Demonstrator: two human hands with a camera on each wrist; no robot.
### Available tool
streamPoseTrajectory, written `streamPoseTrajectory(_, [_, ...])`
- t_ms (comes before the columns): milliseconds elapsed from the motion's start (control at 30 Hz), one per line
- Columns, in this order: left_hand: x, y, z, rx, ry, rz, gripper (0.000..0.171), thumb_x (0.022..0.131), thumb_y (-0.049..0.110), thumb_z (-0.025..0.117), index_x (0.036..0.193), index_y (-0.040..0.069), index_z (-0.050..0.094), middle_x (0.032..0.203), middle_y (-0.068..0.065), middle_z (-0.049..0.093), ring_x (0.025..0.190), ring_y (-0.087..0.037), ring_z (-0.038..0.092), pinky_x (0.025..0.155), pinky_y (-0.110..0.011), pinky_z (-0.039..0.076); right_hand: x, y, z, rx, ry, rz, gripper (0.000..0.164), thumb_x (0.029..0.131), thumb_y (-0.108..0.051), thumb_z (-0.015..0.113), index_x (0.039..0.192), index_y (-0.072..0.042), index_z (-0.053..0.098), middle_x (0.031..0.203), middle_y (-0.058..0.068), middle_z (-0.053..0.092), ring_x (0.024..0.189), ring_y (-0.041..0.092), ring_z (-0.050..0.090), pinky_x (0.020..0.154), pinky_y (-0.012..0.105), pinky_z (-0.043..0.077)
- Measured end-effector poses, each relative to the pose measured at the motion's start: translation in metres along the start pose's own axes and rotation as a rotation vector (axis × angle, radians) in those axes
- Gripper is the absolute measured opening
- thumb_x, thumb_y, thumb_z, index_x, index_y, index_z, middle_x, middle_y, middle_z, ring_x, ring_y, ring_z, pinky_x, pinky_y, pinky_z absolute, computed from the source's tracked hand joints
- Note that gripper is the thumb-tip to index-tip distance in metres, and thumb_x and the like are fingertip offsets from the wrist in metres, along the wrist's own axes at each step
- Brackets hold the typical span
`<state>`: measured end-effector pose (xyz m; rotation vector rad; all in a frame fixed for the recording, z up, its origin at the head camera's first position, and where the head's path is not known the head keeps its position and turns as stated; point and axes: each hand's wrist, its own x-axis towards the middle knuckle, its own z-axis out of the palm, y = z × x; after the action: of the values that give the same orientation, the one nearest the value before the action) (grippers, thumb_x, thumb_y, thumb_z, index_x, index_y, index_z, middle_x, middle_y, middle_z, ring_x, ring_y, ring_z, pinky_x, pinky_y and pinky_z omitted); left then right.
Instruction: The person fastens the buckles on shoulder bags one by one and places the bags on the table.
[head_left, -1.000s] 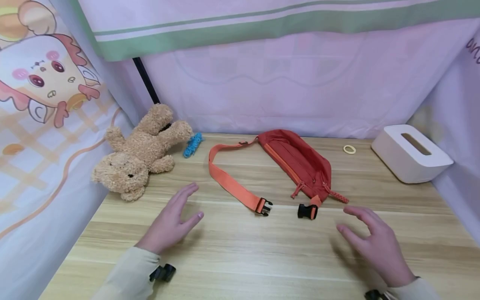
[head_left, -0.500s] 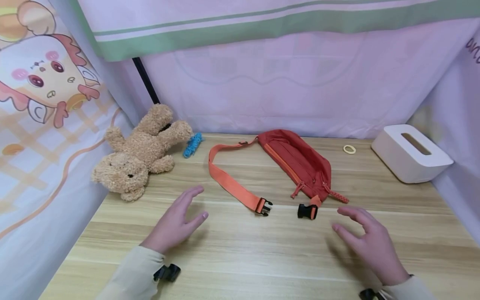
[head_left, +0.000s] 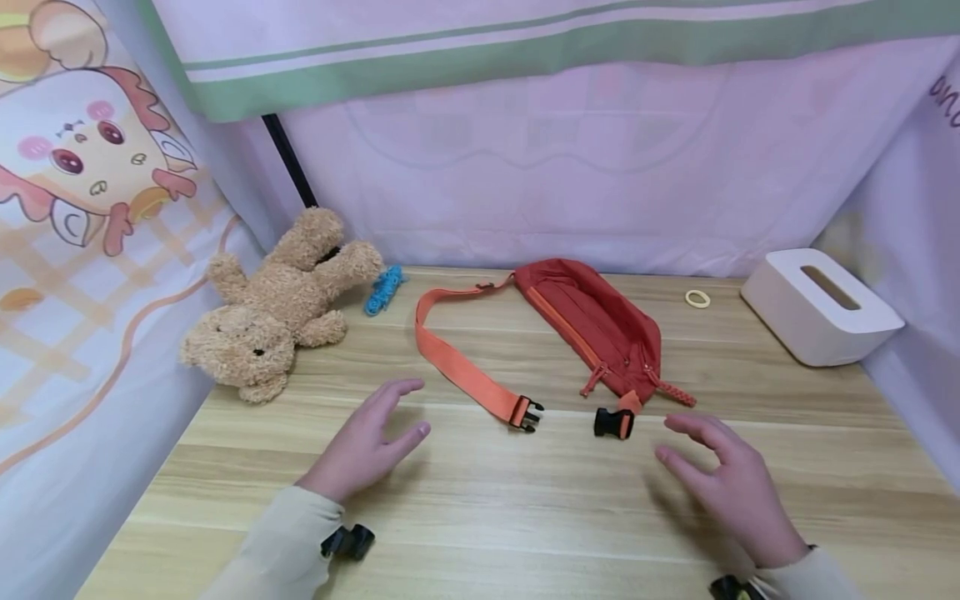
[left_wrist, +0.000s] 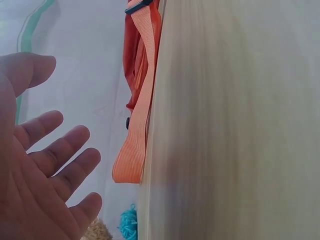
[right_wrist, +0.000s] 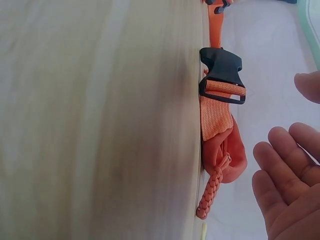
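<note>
A red waist bag [head_left: 592,321] lies on the wooden table, its orange strap [head_left: 465,371] curving out to the left. The strap ends in a black prong buckle half [head_left: 527,414]; the matching black socket half [head_left: 613,422] sits at the bag's near end, a gap apart from it. My left hand [head_left: 367,442] hovers over the table left of the prong half, fingers relaxed and holding nothing. To the right of the socket half is my right hand [head_left: 731,483], thumb and fingers spread apart, also holding nothing. In the right wrist view, the socket half [right_wrist: 222,75] and a braided zip pull [right_wrist: 210,192] show close up.
A brown teddy bear [head_left: 277,304] lies at the left, with a blue yarn bundle [head_left: 384,290] beside its leg. At the back right are a pale yellow ring [head_left: 697,298] and a white tissue box [head_left: 821,304]. Fabric curtains [head_left: 525,183] border the table's back and sides.
Both hands have drifted slightly inward toward the buckle halves, the left moving right and the right moving left. The bag and other objects stay where they were.
</note>
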<state>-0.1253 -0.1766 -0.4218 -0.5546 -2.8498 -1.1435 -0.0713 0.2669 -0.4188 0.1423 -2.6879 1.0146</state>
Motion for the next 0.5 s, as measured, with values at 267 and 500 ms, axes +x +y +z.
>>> streamPoseTrajectory(267, [0.004,0.004,0.007,-0.029,-0.004,0.006,0.060,0.096,0.035,0.069,0.148,0.016,0.046,0.150,-0.006,0.048,0.138,-0.032,0.044,0.110,-0.057,0.036,0.003,-0.002,0.002,0.054,-0.049,0.037,0.043,0.089,-0.027,0.079,0.125,-0.007,0.066,0.127,0.010,0.065,0.117,0.038,0.059,0.095,0.062,0.045])
streamPoseTrajectory(500, [0.009,0.010,0.013,-0.042,-0.006,0.012,0.055,0.097,0.034,0.068,0.145,0.015,0.049,0.146,-0.004,0.051,0.136,-0.029,0.046,0.110,-0.054,0.038,0.005,-0.004,0.003,0.065,-0.076,0.078,0.043,0.091,-0.030,0.077,0.126,-0.008,0.066,0.127,0.010,0.065,0.117,0.037,0.059,0.094,0.062,0.046])
